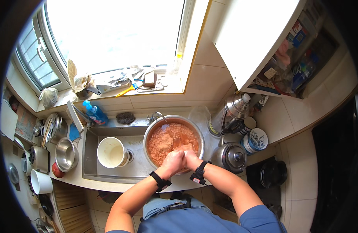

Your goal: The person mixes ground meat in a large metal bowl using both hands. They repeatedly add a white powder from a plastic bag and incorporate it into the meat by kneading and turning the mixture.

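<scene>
A large round metal basin (147, 155) stands at the right end of the steel sink, partly over its edge. It holds a wet, reddish-orange pulpy mass (164, 139) with liquid around it. My left hand (174, 161) and my right hand (191, 157) are pressed together over the basin's near side, fingers closed around some of the pulp, a bit of which shows above them. How the fingers lie inside is hidden. Both wrists wear black straps with small devices. A white bucket (104, 154) with pale residue stands in the sink just left of the basin.
A metal kettle (230, 157) and stacked cups (244, 142) stand right of the basin, below a steel thermos (237, 107). A faucet (156, 116), dark scourer (125, 118) and blue pump bottle (96, 113) line the sink's back. Metal bowls (65, 155) stand left.
</scene>
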`<action>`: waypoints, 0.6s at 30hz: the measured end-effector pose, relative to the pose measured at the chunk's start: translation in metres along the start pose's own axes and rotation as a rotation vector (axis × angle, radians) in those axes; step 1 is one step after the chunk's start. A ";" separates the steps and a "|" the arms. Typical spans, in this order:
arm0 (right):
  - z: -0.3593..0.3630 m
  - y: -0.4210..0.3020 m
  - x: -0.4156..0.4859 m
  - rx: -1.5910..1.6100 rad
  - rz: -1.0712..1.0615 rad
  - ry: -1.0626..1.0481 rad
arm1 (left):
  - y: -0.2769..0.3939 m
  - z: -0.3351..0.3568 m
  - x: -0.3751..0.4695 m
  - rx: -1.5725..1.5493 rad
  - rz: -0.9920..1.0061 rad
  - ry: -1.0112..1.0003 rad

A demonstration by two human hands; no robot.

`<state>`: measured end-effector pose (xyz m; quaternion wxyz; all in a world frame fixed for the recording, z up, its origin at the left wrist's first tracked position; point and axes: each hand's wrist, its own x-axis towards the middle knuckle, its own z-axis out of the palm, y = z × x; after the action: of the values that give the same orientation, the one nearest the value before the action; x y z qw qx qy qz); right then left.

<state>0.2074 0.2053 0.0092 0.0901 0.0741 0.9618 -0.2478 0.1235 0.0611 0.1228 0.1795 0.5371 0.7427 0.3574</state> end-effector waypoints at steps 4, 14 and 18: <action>0.027 0.094 0.009 -0.105 0.305 -0.212 | 0.022 -0.001 0.024 -0.087 0.060 -0.091; -0.023 -0.016 0.004 0.405 0.117 0.104 | -0.002 -0.035 0.011 -0.148 -0.109 -0.150; -0.074 -0.059 -0.011 0.109 0.242 0.023 | -0.005 -0.036 0.009 -0.189 -0.129 -0.147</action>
<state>0.1966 0.1896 0.1028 0.1043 0.1974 0.9317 -0.2863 0.0937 0.0565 0.1450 0.3057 0.4936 0.7236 0.3732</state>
